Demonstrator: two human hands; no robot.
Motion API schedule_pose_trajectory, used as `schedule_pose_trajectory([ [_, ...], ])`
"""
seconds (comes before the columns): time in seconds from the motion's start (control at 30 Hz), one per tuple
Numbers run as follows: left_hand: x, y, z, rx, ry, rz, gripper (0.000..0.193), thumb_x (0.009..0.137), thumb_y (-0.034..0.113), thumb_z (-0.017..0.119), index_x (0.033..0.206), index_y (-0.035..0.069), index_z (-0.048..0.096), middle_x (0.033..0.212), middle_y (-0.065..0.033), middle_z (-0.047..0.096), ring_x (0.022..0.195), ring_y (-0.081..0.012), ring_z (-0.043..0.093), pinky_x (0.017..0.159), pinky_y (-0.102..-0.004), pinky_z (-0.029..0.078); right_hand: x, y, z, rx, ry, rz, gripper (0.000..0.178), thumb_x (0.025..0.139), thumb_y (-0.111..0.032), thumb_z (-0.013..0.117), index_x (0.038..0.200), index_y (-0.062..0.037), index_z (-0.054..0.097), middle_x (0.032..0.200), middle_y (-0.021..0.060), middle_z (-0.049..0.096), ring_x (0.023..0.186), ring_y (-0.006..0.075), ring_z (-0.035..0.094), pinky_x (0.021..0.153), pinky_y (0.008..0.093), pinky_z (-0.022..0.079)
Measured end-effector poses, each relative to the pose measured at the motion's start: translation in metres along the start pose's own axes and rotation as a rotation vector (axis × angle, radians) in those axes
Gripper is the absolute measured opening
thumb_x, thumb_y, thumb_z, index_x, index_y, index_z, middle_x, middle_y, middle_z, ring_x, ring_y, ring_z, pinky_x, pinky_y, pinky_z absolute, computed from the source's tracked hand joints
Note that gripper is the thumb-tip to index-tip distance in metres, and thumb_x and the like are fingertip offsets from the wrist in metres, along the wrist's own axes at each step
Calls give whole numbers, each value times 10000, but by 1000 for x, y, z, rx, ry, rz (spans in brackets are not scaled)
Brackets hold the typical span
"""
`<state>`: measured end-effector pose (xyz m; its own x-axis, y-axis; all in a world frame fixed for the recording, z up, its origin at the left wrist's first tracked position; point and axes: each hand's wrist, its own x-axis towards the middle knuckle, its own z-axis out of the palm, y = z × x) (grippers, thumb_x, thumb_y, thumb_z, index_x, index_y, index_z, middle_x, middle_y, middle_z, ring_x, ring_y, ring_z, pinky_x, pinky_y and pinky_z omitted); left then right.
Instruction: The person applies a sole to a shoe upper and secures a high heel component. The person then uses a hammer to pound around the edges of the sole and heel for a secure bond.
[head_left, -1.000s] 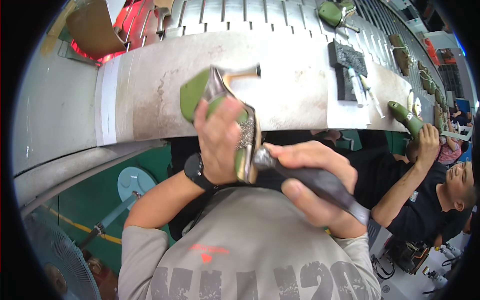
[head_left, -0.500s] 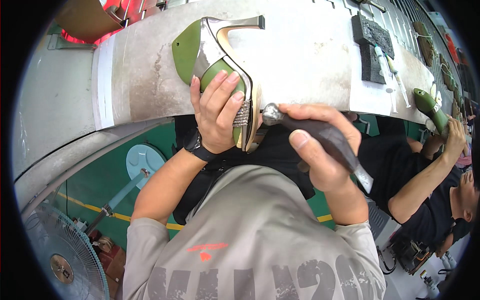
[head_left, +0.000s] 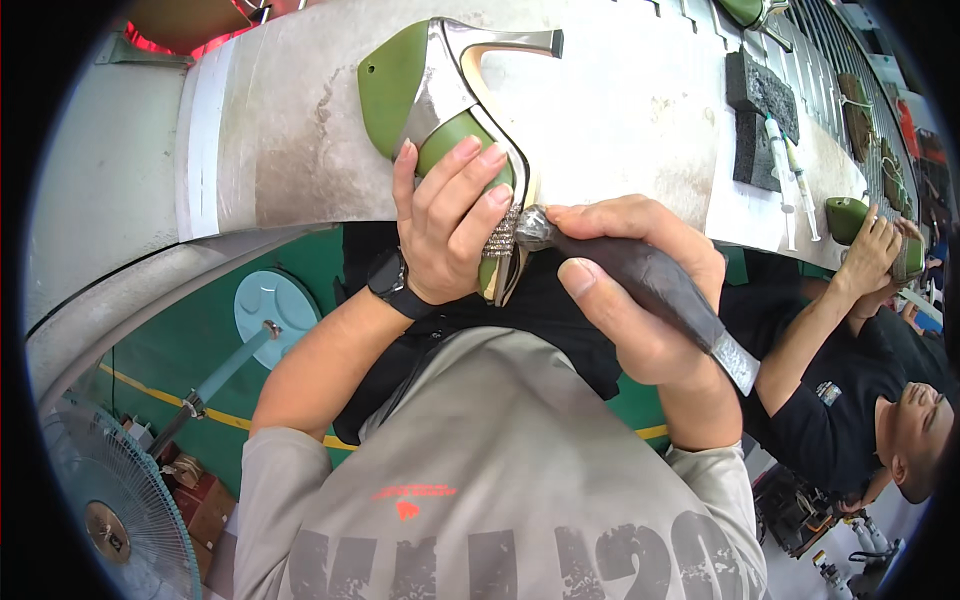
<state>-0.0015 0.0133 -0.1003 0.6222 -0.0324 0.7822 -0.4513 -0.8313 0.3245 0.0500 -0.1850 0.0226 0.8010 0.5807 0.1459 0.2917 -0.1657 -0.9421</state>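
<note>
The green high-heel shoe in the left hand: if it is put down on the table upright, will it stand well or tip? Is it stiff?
The shoe would probably tip easily: its heel is thin and long. It looks rather stiff, since it keeps its shape under the left hand while the tool in the right hand presses on it. The shiny silver part may be slippery.

Shoe (head_left: 440, 130) raised higher over bench; right hand (head_left: 630, 290) tool tip now at strap.

High-heeled shoe (head_left: 440, 110): matt green upper, glossy silver metallic band and heel, glittery stone strap. Tool (head_left: 650, 285): dark, dull, worn handle with metal tip. Bench (head_left: 620, 110): grey, scuffed, stained. Foam block (head_left: 762, 92): black, rough.
</note>
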Motion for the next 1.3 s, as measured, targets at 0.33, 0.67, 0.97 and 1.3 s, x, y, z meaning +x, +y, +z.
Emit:
schedule_pose_trajectory([
  [0.33,-7,-7,4,63,-44,63,731,867,362,838,1400,102,411,1431,-178,546,1333,-387,560,1237,-630,245,-55,-4,30,102,19,1,327,857,51,754,1171,63,664,1167,233,728,1133,334,732,977,393,587],
  [0.67,-3,0,5,-3,25,-25,330,990,149,668,1282,149,512,1350,-92,655,1292,-287,619,1246,-605,258,11,-9,8,147,148,200,273,948,-65,679,1163,103,661,1147,245,740,1071,272,725,967,374,576],
  [0.97,-4,0,8,-2,67,-19,341,987,154,677,1286,147,515,1350,-87,653,1295,-276,618,1245,-594,279,0,-34,-12,82,247,63,363,920,-154,674,1161,116,644,1143,279,717,1075,329,725,913,406,622],
  [1.3,-4,1,8,-10,54,-62,294,1015,174,640,1277,149,509,1339,-70,662,1292,-254,616,1250,-584,279,-22,-23,16,-64,-154,5,308,801,-53,820,1063,70,715,1016,219,758,969,327,780,854,363,625],
])
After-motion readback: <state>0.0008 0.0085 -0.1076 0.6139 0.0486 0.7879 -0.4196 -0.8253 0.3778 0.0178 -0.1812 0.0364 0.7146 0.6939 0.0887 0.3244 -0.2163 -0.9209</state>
